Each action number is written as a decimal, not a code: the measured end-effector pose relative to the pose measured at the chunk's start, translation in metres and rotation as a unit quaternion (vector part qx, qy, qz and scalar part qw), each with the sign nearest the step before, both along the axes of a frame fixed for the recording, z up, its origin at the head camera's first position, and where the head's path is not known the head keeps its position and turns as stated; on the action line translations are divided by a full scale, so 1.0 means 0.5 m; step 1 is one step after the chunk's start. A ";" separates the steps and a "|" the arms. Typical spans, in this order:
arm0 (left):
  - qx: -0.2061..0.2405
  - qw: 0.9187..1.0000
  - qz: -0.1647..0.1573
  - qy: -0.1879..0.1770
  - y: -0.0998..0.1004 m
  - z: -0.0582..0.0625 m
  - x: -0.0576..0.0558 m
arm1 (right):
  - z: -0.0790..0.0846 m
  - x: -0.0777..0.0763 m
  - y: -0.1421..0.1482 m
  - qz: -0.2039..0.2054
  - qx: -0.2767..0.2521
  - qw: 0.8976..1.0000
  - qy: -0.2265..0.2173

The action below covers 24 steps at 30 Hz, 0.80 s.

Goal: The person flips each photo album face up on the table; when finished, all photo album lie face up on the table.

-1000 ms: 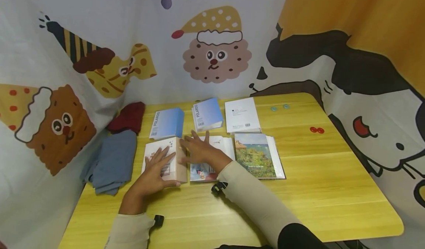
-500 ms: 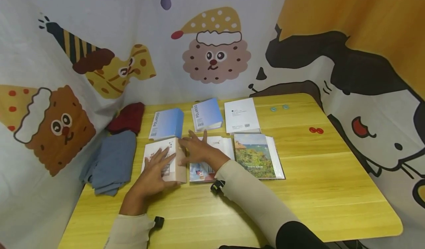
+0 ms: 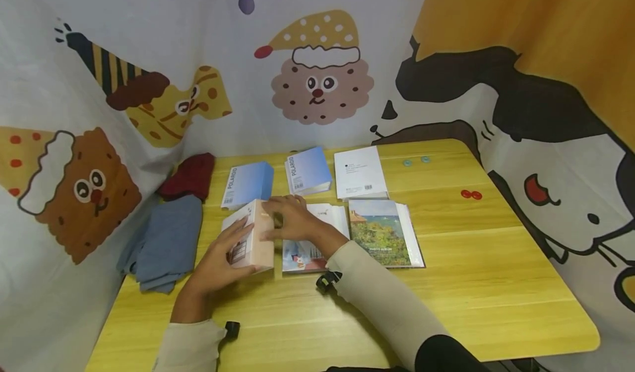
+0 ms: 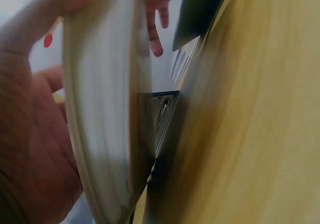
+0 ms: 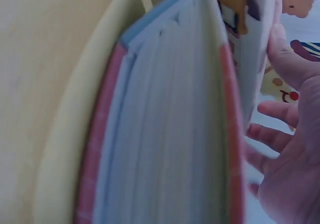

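Note:
A thick photo album (image 3: 248, 237) with a white front and pale pink spine stands tilted at the left of the table, its right side raised. My left hand (image 3: 218, 256) grips it, fingers spread over the front and thumb at the near edge. At its spine side, my right hand (image 3: 292, 220) holds the upper part with thumb and fingers. The left wrist view shows the album's page edges (image 4: 102, 103) close up. Under my right wrist lies a second album (image 3: 302, 256) with a snowy picture; its red and blue covers (image 5: 232, 134) fill the right wrist view.
To the right lies a landscape-covered photo album (image 3: 379, 231). Behind stand two blue Polaroid albums (image 3: 248, 182) and a white one (image 3: 361, 171). Folded grey-blue cloth (image 3: 171, 240) and dark red cloth (image 3: 187, 176) lie left. Red discs (image 3: 471, 194) and pale blue discs (image 3: 415, 161) sit right.
The pale pink album lay flat under both hands; now its spine side has risen and it tilts to the left. My right fingers have drawn in around its upper edge.

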<state>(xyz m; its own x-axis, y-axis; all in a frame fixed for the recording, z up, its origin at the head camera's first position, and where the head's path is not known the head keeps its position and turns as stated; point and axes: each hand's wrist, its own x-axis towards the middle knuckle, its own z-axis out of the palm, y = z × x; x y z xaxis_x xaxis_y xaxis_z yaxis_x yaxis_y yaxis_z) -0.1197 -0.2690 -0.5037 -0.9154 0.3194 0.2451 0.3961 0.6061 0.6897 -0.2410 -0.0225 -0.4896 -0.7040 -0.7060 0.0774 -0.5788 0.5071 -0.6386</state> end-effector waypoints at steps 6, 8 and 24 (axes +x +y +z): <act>0.092 0.994 -0.040 0.042 -0.002 0.001 -0.001 | 0.000 0.014 -0.003 0.006 -0.141 0.986 -0.084; 0.117 0.991 -0.049 0.051 -0.004 0.001 0.001 | 0.002 0.023 -0.004 0.005 -0.172 0.980 -0.104; 0.294 0.949 -0.116 -0.004 -0.024 0.013 0.010 | 0.009 0.094 -0.012 0.075 -0.164 0.979 -0.093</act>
